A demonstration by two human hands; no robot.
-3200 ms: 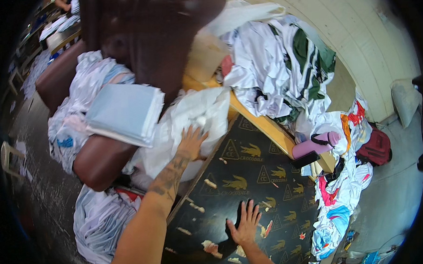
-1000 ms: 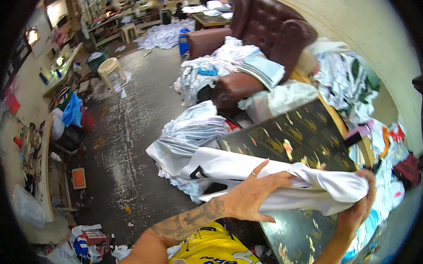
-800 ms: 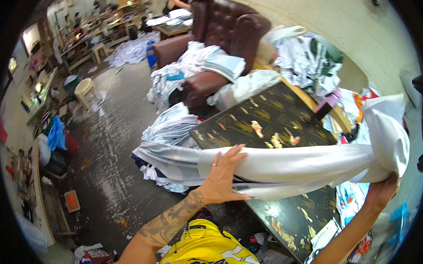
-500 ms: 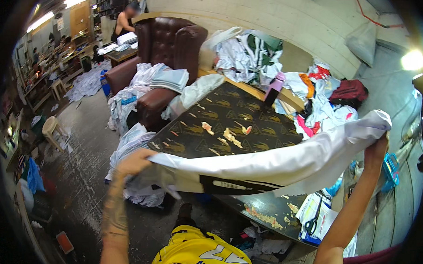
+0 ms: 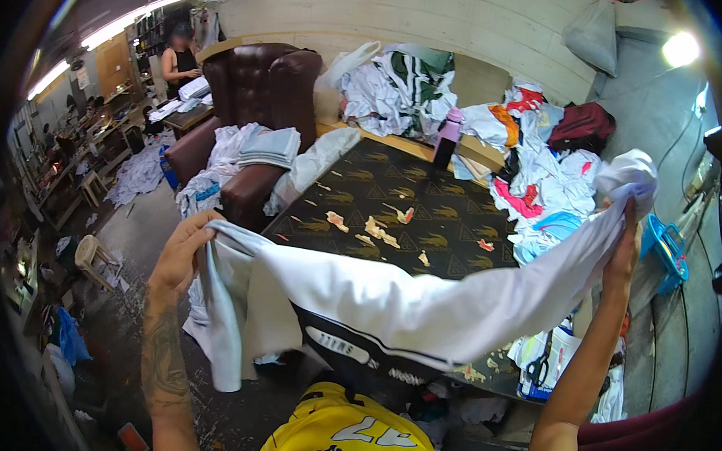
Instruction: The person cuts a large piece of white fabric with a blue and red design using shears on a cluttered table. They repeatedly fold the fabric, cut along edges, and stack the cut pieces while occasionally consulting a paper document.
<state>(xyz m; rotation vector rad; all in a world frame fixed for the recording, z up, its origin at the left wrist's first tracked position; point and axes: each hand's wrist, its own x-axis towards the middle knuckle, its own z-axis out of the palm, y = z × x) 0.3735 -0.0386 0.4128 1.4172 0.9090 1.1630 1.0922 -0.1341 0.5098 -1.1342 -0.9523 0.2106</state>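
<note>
A white garment (image 5: pixel 411 303) with a black printed panel hangs stretched between my two hands, sagging in the middle over the near part of the dark patterned tabletop (image 5: pixel 457 242). My left hand (image 5: pixel 183 251) pinches its left end, and a loose white flap drops below the fingers. At the other end my right hand (image 5: pixel 625 236) grips bunched cloth, which hides most of the fingers. Black-handled scissors (image 5: pixel 538 369) lie on papers at the table's near right, below the garment.
Beyond the tabletop stand a purple bottle (image 5: pixel 448 139) and heaped clothes (image 5: pixel 396 93). A maroon armchair (image 5: pixel 257 86) carrying folded cloth (image 5: pixel 269 145) is at the far left. One person (image 5: pixel 180 65) stands behind it. A blue plastic rack (image 5: pixel 664 251) is near my right hand.
My left hand has moved left and up, my right hand slightly left. The garment sags more and its left flap now hangs down. The view has shifted a little.
</note>
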